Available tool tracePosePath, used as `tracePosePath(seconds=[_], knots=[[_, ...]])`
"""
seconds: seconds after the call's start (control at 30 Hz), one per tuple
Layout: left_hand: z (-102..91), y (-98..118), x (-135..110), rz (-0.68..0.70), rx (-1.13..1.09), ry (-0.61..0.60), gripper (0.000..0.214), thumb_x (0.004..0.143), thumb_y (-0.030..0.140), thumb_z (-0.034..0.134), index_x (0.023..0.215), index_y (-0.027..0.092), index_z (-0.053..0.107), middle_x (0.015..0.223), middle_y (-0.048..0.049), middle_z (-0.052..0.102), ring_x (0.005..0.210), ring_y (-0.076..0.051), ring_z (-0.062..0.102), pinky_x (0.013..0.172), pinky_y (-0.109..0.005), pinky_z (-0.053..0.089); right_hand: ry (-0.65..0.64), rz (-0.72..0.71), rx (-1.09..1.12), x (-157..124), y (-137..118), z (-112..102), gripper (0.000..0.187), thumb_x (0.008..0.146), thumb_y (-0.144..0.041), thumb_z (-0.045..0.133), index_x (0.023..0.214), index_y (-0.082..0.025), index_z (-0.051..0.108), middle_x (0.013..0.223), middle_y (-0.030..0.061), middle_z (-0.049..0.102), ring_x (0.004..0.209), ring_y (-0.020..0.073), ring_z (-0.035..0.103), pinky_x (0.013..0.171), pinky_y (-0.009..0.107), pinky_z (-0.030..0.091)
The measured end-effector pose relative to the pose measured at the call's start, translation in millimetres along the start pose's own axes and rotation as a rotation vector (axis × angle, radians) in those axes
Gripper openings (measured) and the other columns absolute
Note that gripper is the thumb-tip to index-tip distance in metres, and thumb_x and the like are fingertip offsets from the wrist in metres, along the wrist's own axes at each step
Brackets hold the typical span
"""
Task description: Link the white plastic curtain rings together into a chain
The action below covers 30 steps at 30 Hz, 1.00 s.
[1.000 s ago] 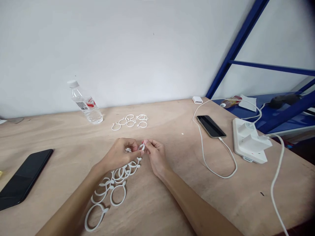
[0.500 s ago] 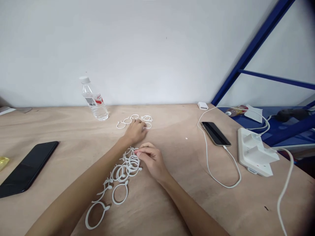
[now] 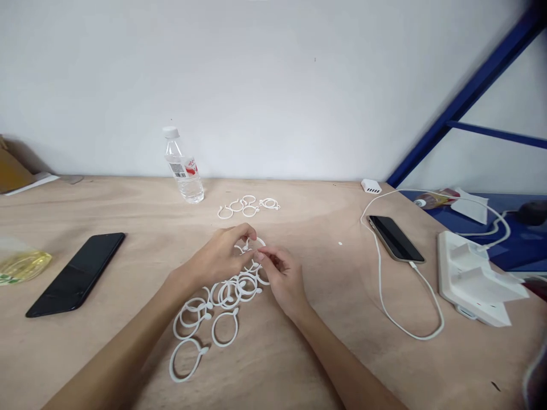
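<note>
White plastic ring (image 3: 259,244) held between both hands, left hand (image 3: 220,257) curled around it, right hand (image 3: 282,280) pinching narrow at its edge. More rings (image 3: 228,295) heaped just below grip; small ring cluster (image 3: 248,206) ahead; bottle (image 3: 183,171) beyond; black phone (image 3: 74,274) left.

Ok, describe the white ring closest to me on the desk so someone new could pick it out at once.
On the plywood desk, find the pile of white plastic rings beneath the left hand and right hand. The ring you want lies at the pile's near end, below all the others, with a small tab at its upper right.
</note>
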<state>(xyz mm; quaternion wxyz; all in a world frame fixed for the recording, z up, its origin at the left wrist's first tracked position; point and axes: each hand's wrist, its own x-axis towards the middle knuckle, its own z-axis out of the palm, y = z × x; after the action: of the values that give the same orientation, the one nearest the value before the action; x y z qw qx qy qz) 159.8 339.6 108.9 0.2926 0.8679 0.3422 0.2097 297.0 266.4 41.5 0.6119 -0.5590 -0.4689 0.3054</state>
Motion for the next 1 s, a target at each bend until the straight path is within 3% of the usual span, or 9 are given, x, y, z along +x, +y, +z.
tracePosePath(seconds=[0.13,0.27,0.4,0.5,0.6,0.8,1.0], knots=[[10.0,-4,2,-0.054,-0.314,0.119,0.033,0.073,0.035,0.066,0.1,0.019,0.058,0.103,-0.0054,0.065,0.095,-0.02,0.06,0.082,-0.032,0.049,-0.034,0.032,0.06,-4,-3,0,0.021,0.083,-0.035,0.058,0.084,-0.017,0.069,0.072,0.0023,0.066,0.066,0.015,0.058,0.062,0.026,0.046],[24.8,-11,5,-0.119,-0.536,0.045,0.048,0.068,0.036,0.073,0.11,0.018,0.06,0.117,-0.0094,0.062,0.103,-0.023,0.059,0.085,-0.036,0.05,-0.039,0.091,0.179,-6,-5,0,0.022,0.082,-0.036,0.057,0.089,-0.017,0.066,0.074,0.0019,0.067,0.066,0.0152,0.06,0.059,0.025,0.048],[27.3,-14,3,-0.119,-0.718,-0.058,0.052,0.065,0.029,0.076,0.112,0.014,0.059,0.104,-0.009,0.067,0.095,-0.021,0.062,0.087,-0.036,0.05,-0.097,0.089,0.237,-6,-7,-1,0.016,0.08,-0.031,0.058,0.082,-0.018,0.067,0.074,0.0007,0.066,0.068,0.0148,0.06,0.062,0.025,0.048],[22.2,-11,1,-0.159,-0.643,-0.079,0.049,0.063,0.031,0.078,0.107,0.014,0.063,0.099,-0.0081,0.069,0.091,-0.021,0.063,0.084,-0.033,0.051,-0.031,0.113,0.286,-4,-8,-2,0.014,0.079,-0.03,0.058,0.077,-0.019,0.067,0.073,0.0003,0.066,0.072,0.0154,0.061,0.066,0.026,0.048],[16.1,-4,-1,-0.154,-0.463,-0.102,0.037,0.067,0.034,0.074,0.099,0.015,0.069,0.095,-0.0052,0.07,0.086,-0.02,0.063,0.078,-0.03,0.05,0.051,0.16,0.34,-1,-9,-2,0.017,0.077,-0.034,0.062,0.083,-0.019,0.067,0.075,0.001,0.068,0.07,0.0156,0.062,0.064,0.027,0.049],[14.2,8,-4,-0.12,-0.289,-0.193,0.026,0.074,0.036,0.064,0.086,0.014,0.071,0.072,0.0002,0.066,0.066,-0.014,0.058,0.06,-0.022,0.044,-0.001,0.139,0.245,-1,-8,-2,0.021,0.079,-0.035,0.06,0.07,-0.017,0.068,0.065,0.0015,0.067,0.066,0.0155,0.062,0.064,0.026,0.048],[5.1,11,-3,-0.133,-0.216,-0.26,0.033,0.073,0.044,0.063,0.083,0.014,0.07,0.07,-0.0006,0.066,0.065,-0.015,0.058,0.058,-0.023,0.043,-0.019,0.21,0.283,0,-5,-3,0.021,0.078,-0.033,0.06,0.065,-0.017,0.064,0.06,-0.0006,0.062,0.058,0.0128,0.056,0.057,0.023,0.044]])
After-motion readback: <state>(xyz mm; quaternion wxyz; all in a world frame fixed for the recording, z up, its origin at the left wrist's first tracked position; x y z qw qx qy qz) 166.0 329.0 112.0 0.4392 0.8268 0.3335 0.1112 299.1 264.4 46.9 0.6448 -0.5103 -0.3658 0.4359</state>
